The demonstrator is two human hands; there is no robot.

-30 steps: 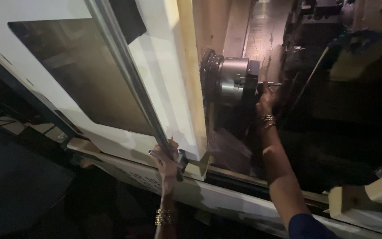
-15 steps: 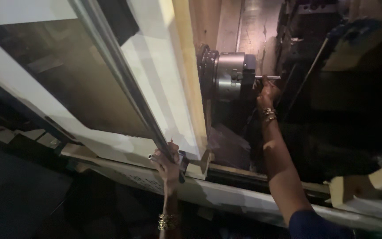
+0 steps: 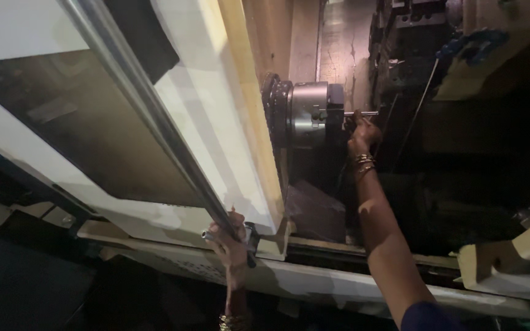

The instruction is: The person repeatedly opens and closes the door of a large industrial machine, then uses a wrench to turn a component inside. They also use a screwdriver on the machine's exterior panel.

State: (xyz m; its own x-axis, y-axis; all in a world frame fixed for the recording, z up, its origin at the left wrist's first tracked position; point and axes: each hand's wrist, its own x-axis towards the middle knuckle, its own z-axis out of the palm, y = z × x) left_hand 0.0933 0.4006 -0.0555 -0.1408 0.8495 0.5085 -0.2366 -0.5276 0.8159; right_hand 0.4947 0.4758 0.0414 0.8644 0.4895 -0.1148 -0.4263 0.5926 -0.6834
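While reaching into the lathe, gripping with 2 hands.
Right hand (image 3: 363, 132) now closing on thin rod (image 3: 361, 113) at chuck (image 3: 308, 113); left hand (image 3: 231, 242) clutching door handle (image 3: 154, 116), as before.

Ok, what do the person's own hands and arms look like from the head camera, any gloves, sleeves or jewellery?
Both hands are bare, with no gloves. The left hand has a stack of gold-coloured bangles at the wrist, near the bottom edge of the picture. The right hand also has several thin gold-coloured bangles at the wrist. The right forearm is uncovered, and a dark blue sleeve begins near the elbow.
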